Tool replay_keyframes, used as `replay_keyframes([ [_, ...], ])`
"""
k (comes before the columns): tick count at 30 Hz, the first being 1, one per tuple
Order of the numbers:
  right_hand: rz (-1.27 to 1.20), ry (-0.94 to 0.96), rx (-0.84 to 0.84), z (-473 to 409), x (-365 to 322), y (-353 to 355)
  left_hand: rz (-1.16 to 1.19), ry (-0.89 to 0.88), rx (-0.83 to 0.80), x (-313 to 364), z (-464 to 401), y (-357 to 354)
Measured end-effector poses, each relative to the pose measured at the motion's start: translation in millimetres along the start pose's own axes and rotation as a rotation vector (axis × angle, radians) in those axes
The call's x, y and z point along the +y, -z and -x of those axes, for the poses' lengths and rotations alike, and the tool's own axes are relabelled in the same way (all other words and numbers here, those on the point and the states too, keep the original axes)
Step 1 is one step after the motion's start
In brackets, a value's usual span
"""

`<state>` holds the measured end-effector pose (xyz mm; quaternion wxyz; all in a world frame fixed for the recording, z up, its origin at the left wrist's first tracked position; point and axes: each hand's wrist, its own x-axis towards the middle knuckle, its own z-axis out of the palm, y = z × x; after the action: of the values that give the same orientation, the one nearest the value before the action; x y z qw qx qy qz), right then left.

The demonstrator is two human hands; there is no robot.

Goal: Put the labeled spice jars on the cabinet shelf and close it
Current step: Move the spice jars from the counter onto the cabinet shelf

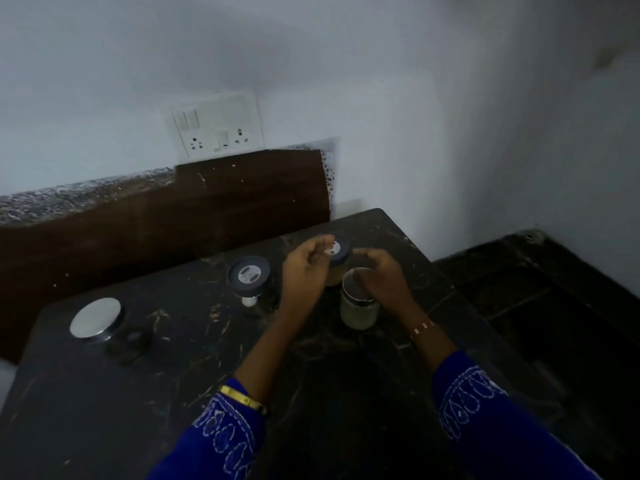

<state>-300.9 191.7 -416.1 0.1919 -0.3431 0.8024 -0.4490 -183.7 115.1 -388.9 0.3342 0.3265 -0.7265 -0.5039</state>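
Hands hovering over jars on dark marble countertop [398, 244].
Left hand [304, 268] loosely curled, holding nothing, beside dark-lidded jar [337, 259]; right hand [382, 278] resting relaxed on steel-lidded jar [358, 303].

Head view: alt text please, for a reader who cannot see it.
Two hands reach over a dark marble counter toward jars: the right hand rests on a silver-lidded jar, the left hand hovers loosely curled beside a dark-lidded jar. Another dark-lidded jar and a silver-lidded one stand further left; a switchboard is on the wall.
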Motion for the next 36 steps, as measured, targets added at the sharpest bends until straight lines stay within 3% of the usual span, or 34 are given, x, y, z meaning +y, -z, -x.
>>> replay_keyframes([
  [7,0.682,0.038,-0.376,-19,29,-18,-0.203,0.074,-0.156,-43,21,-14],
  [12,0.686,0.050,-0.272,-11,36,-14,-0.238,0.163,-0.159,-51,28,-16],
  [18,0.528,-0.036,-0.192,0,23,-11,-0.240,0.224,-0.226,-65,48,-20],
  [22,0.422,-0.032,-0.048,3,-11,-10,-0.165,0.090,-0.196,-60,50,-21],
  [27,0.289,0.004,-0.001,2,-44,-4,-0.322,-0.064,-0.039,-44,32,-20],
  [31,0.046,0.052,-0.109,-3,-63,9,-0.075,0.039,0.060,-31,29,-3],
  [36,-0.307,0.049,-0.243,-3,-66,31,0.293,0.175,0.055,-14,20,15],
])
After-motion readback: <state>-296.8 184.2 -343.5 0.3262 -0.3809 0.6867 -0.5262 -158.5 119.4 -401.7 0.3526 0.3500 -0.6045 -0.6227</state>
